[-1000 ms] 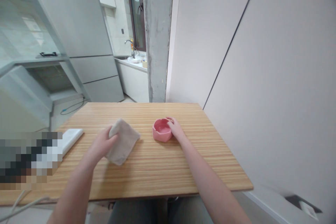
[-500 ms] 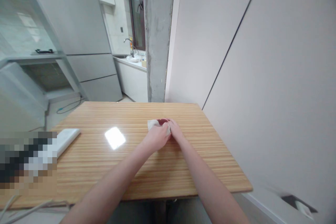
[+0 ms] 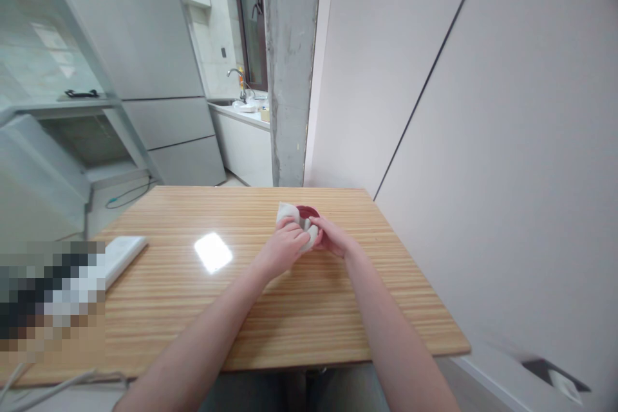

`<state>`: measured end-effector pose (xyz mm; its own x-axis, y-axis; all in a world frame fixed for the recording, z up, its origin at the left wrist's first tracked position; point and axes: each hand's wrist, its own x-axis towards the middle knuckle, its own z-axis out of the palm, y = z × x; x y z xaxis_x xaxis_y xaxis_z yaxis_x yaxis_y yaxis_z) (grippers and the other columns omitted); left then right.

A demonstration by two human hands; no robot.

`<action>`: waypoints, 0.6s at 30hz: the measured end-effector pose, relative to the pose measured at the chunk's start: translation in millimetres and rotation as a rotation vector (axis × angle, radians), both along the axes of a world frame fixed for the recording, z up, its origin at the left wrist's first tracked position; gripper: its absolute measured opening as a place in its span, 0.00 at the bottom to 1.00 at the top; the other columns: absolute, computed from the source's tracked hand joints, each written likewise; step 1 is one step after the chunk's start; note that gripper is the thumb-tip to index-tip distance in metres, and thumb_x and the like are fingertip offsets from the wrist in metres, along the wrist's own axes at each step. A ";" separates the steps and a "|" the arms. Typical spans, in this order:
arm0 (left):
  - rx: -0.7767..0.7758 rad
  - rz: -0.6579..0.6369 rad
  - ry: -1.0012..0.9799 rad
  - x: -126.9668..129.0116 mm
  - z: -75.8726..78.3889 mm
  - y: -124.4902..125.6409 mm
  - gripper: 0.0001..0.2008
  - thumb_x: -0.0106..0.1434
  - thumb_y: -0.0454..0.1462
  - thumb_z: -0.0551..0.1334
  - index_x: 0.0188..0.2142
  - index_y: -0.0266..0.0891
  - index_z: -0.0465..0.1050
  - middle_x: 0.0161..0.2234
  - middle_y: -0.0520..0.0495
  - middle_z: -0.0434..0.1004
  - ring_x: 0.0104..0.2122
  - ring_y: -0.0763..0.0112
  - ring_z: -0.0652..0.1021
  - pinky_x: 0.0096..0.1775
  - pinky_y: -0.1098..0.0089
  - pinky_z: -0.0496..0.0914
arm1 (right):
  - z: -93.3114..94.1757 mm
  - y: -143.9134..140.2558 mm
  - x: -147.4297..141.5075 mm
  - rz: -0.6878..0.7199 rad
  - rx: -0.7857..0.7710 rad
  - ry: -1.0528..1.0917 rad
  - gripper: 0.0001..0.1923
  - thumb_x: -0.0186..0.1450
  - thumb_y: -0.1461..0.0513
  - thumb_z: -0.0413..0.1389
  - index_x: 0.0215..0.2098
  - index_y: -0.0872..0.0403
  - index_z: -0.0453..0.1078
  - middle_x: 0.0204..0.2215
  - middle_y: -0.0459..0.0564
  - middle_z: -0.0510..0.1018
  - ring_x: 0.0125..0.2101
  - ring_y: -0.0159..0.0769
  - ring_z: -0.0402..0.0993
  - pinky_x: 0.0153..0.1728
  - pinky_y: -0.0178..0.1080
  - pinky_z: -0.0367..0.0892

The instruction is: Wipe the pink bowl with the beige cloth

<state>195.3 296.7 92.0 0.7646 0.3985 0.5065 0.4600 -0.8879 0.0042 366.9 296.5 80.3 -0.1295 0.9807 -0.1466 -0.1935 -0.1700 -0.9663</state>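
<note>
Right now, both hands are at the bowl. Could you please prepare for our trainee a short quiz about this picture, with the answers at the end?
1. True or false: the right hand touches the bowl.
2. Fill the gap: the left hand holds a pale ____.
3. Choose one: beyond the table, on which side of the person's view does the fridge stand? A) right B) left

Key:
1. True.
2. Cloth.
3. B.
</note>
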 end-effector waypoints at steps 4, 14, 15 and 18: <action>-0.070 0.038 0.032 -3.9 -2.3 6.2 0.08 0.64 0.39 0.56 0.32 0.38 0.69 0.30 0.48 0.74 0.37 0.67 0.73 0.56 0.59 0.59 | -6.0 1.2 -3.7 -0.149 -0.066 -0.014 0.18 0.53 0.57 0.60 0.42 0.51 0.69 0.31 0.45 0.77 0.29 0.33 0.72 0.30 0.38 0.70; -0.179 0.176 -0.117 2.6 -2.5 4.1 0.06 0.61 0.38 0.60 0.35 0.38 0.69 0.36 0.43 0.75 0.43 0.60 0.70 0.48 0.59 0.67 | -29.4 5.1 -46.9 -0.580 0.370 -0.013 0.30 0.55 0.51 0.60 0.53 0.51 0.61 0.50 0.51 0.73 0.50 0.39 0.70 0.53 0.43 0.64; -0.169 0.196 -0.129 2.8 -3.2 4.3 0.06 0.60 0.37 0.60 0.36 0.38 0.69 0.36 0.43 0.75 0.42 0.59 0.70 0.47 0.58 0.67 | -28.1 3.3 -48.9 -0.566 0.363 -0.015 0.31 0.55 0.51 0.60 0.54 0.51 0.60 0.50 0.51 0.73 0.50 0.39 0.70 0.53 0.43 0.64; -0.160 0.210 -0.148 0.0 -5.3 7.3 0.06 0.61 0.37 0.59 0.36 0.38 0.70 0.36 0.43 0.75 0.41 0.60 0.71 0.46 0.58 0.68 | -23.4 1.4 -46.6 -0.528 0.351 -0.055 0.33 0.54 0.52 0.61 0.55 0.51 0.60 0.51 0.51 0.73 0.50 0.39 0.70 0.53 0.43 0.64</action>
